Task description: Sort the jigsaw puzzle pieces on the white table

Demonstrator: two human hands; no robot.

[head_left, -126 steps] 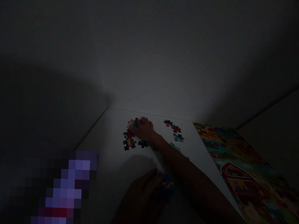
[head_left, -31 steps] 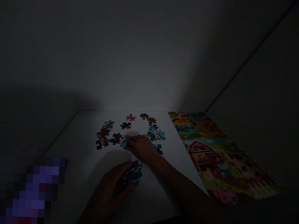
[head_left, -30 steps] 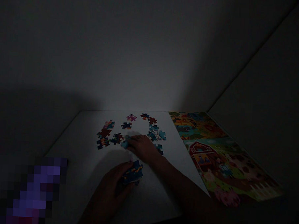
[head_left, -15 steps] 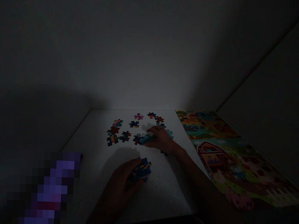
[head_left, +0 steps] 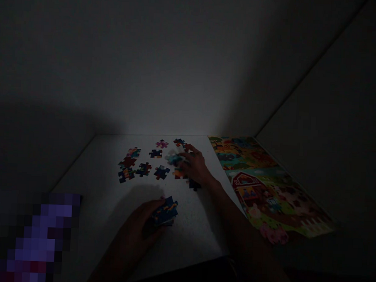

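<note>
Low light, head-worn view looking down on a white table (head_left: 93, 166). Left hand (head_left: 131, 228) rested low at the near side of the table, holding a stack of jigsaw pieces (head_left: 165, 211) with blue and orange printing. Its fingers (head_left: 149, 206) were curled together around the side of the stack, clamped on it; the stack sat just clear of the other pieces. Right hand (head_left: 194, 166) was farther out over the loose pieces, blurred by motion. Its fingers (head_left: 190, 151) pointed left and looked slightly apart, with a blurred blue-green jigsaw piece (head_left: 174, 159) just beside them; could not tell whether they gripped it. An orange jigsaw piece (head_left: 178, 174) lay just below that hand and a dark navy jigsaw piece (head_left: 194, 184) near its heel. Other loose pieces lay flat in a loose arc on the table: a pink piece (head_left: 162, 144) at the far side, a navy piece (head_left: 155, 153) below it, and a cluster of multicoloured pieces (head_left: 127, 165) to the left. To the right, a farm-scene picture sheet (head_left: 260, 190) with a red barn (head_left: 244, 183) lay along the table's right edge, well apart from the left hand. Pixelated purple patch at lower left (head_left: 37, 238), unreadable.
</note>
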